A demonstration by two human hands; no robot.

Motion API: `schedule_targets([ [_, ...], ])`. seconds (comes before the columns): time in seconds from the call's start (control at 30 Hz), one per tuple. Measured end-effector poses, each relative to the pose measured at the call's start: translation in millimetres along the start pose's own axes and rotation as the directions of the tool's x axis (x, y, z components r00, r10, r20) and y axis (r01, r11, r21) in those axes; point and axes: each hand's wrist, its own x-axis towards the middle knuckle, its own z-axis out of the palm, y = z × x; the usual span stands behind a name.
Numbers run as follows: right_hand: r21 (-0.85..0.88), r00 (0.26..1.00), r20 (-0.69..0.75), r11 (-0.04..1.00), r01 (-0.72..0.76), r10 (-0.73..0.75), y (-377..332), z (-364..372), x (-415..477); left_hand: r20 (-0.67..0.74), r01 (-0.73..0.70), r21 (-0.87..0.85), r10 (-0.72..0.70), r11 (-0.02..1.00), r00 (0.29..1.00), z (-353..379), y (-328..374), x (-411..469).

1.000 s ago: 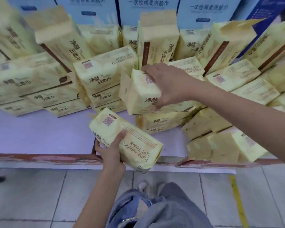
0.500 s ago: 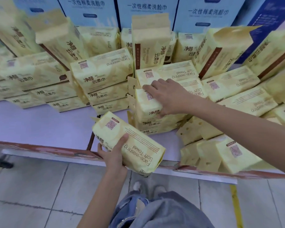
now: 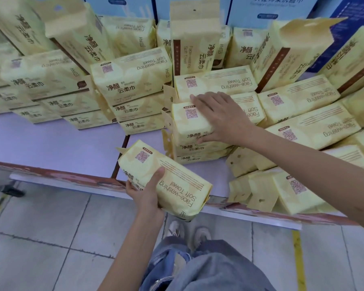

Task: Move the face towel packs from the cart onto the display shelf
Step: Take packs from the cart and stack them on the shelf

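many face towel packs (image 3: 130,80) are already sitting stacked or standing across the display shelf (image 3: 51,143). at centre frame the right hand (image 3: 221,116) is clasping the top pack (image 3: 189,122) of a stack, fingers flat over it and thumb on its front. the left hand (image 3: 147,192) is gripping a second pack (image 3: 177,181) over the shelf's front edge, lower centre, not yet placed. the cart is lying out of view, so how many are remaining cannot be told.

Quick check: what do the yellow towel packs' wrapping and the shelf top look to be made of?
Towel pack in the left hand: probably thin plastic film with a soft sheen; it wrinkles at the folded, sealed ends. Shelf top: smooth pale board, maybe laminate or painted; its reddish front edge looks worn.
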Motion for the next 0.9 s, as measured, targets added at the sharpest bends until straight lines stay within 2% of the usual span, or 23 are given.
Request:
schedule_targets([
  [0.23,0.07,0.994,0.083,0.995,-0.078,0.072,-8,-11,-7,0.008,-0.011,-0.025,0.011,1.0,1.0,1,-1,0],
  [0.33,0.313,0.976,0.037,0.925,-0.217,0.216,-19,-34,-21,0.005,-0.013,-0.04,0.014,0.999,1.0,1,-4,0],
  [0.4,0.579,0.925,-0.04,0.763,-0.288,0.379,-35,-45,-40,-0.003,-0.011,-0.047,0.011,0.999,1.0,1,-6,1],
  [0.47,0.791,0.842,-0.065,0.541,-0.284,0.536,-63,-48,-64,-0.018,0.002,-0.056,-0.003,0.998,1.0,1,-8,1],
  [0.57,0.941,0.76,0.119,0.171,-0.292,0.639,-104,-28,-91,-0.072,0.035,-0.08,-0.041,0.996,0.997,0,-10,2],
  [0.63,0.942,0.681,0.295,-0.087,-0.323,0.67,-119,-7,-95,-0.106,0.044,-0.086,-0.053,0.995,0.993,-1,-11,4],
  [0.7,0.87,0.585,0.485,-0.294,-0.395,0.65,-126,13,-93,-0.112,0.049,-0.093,-0.059,0.994,0.992,0,-12,4],
  [0.8,0.672,0.484,0.74,-0.544,-0.503,0.466,-136,39,-89,-0.116,0.063,-0.104,-0.075,0.993,0.99,4,-15,4],
  [0.9,0.509,0.448,0.837,-0.745,-0.431,0.313,-144,55,-87,-0.131,0.072,-0.081,-0.082,0.994,0.988,9,-21,4],
])
